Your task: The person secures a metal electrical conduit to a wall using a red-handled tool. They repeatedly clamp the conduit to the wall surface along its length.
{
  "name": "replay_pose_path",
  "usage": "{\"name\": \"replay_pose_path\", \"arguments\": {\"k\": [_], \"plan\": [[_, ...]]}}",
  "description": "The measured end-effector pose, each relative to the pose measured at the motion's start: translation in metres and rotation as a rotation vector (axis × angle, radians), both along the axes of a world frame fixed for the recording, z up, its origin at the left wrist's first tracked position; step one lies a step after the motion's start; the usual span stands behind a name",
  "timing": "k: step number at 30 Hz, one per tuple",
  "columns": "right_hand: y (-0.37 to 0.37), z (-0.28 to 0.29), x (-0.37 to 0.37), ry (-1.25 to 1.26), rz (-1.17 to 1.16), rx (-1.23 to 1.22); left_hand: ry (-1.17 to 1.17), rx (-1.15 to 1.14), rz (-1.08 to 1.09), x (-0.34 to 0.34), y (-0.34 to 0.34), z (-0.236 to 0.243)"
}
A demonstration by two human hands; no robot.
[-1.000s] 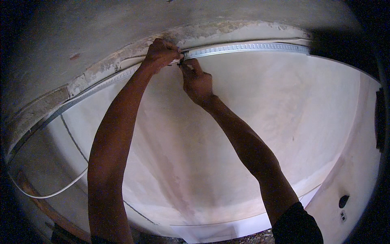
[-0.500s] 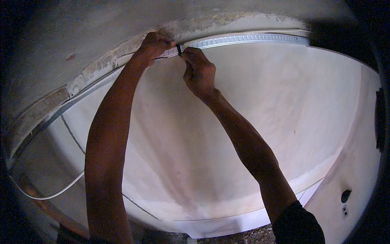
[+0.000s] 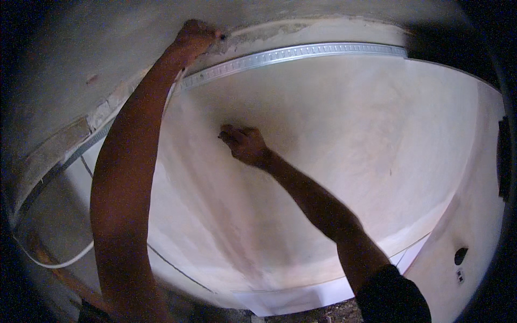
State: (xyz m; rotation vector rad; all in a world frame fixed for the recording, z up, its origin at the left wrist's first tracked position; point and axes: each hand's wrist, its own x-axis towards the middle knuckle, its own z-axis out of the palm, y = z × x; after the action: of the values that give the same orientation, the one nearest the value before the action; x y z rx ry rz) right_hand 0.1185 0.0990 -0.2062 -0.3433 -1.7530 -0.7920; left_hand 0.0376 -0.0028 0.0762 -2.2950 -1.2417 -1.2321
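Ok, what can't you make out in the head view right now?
All in the head view:
Left hand: the dark bit at its fingertips is too small and blurred to identify.
Right hand: curled fingers and shadow hide whether it holds anything.
Rail: its middle stretch is hidden by the left forearm.
Cable: its run behind that forearm is hidden.
Right sleeve: cut off by the lower edge.

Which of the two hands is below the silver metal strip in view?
The right hand, seen against the pale panel below the silver metal strip. The left hand is higher in the picture, above the strip's line.
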Motion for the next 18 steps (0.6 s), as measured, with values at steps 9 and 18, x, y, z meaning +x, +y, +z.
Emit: {"name": "replay_pose_path", "arguments": {"k": [9, 18], "plan": [[-0.116, -0.032, -0.032, -0.047, 0.424, -0.46, -0.045, -0.234, -0.244, -0.055, 0.005, -0.026], [-0.103, 0.061, 0.047, 0.57, 0.657, -0.844, -0.076, -0.007, -0.131, -0.041, 0.023, -0.049]]}}
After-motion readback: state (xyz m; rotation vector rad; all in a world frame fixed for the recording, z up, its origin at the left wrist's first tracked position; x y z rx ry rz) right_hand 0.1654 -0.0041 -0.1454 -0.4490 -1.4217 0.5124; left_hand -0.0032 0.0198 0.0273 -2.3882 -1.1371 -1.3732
